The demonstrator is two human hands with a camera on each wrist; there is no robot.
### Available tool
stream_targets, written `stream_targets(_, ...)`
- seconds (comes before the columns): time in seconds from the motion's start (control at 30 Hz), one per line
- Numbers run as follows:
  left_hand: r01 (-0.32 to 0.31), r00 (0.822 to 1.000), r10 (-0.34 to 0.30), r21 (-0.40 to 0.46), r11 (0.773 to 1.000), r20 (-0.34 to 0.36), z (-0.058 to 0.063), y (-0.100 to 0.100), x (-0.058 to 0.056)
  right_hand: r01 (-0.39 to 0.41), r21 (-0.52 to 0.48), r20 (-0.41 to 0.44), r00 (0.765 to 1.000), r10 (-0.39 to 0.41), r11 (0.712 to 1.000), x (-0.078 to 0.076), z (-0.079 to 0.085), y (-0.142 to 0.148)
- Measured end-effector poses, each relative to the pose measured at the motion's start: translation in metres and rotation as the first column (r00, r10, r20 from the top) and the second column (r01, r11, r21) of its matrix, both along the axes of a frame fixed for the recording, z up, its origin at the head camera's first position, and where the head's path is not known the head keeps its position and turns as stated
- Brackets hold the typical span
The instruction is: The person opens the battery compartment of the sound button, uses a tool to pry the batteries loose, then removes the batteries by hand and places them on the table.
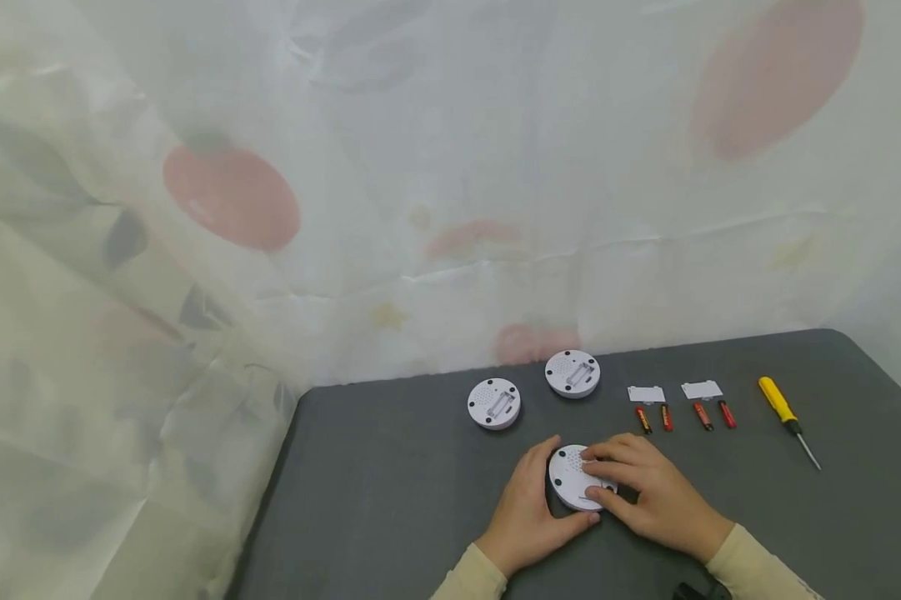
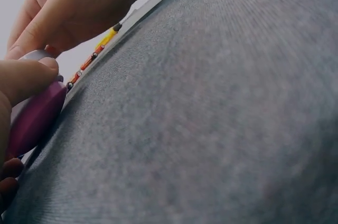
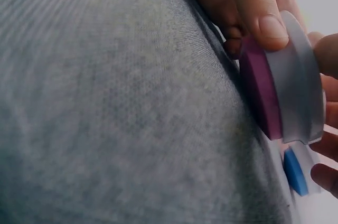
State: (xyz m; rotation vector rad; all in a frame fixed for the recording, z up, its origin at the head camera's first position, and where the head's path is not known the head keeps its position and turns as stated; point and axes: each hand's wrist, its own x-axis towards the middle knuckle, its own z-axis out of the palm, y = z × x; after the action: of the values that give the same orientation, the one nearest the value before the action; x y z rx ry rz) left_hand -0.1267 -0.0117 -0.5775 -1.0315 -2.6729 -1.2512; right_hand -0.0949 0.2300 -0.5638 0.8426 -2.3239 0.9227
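Observation:
A round white sound button (image 1: 568, 485) lies bottom up on the table, with small speaker holes and dark feet showing. In the right wrist view its lower shell (image 3: 260, 92) is purple. My left hand (image 1: 527, 510) grips its rim, thumb at the near side and fingers round the far left. Over its right part, my right hand (image 1: 648, 493) rests fingertips and thumb on the white bottom, hiding much of the battery area. The right hand (image 2: 79, 10) also shows in the left wrist view, beyond the left thumb (image 2: 26, 78).
Behind stand two more round buttons, the left one (image 1: 488, 398) and the right one (image 1: 568, 367), battery slots bare. To the right lie two white covers (image 1: 647, 394), several red-and-black batteries (image 1: 667, 417) and a yellow-handled screwdriver (image 1: 783, 408). A printed curtain (image 1: 420, 333) hangs behind the grey table (image 1: 375, 483).

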Motion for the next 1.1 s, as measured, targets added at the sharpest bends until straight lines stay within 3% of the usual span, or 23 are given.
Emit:
stream_targets(0.13,-0.001,1.0,0.001,-0.006,1.0,0.016,0.001,0.0,-0.001,-0.025,0.07,-0.115,0.993,0.033,0.997,-0.001,0.008,-0.002)
stream_targets(0.3,0.015,1.0,-0.015,0.01,1.0,-0.019,0.0,0.001,-0.003,-0.035,0.165,-0.214,0.974,0.07,0.986,0.0,0.016,-0.008)
stream_targets(0.6,0.024,0.997,-0.022,0.027,0.999,-0.074,-0.002,0.0,-0.003,0.025,0.342,-0.29,0.954,0.08,0.939,0.008,0.027,-0.016)
stream_targets(1.1,0.017,0.995,-0.013,0.036,0.999,-0.101,-0.002,0.001,-0.003,0.05,0.394,-0.311,0.947,0.082,0.918,0.013,0.029,-0.018)
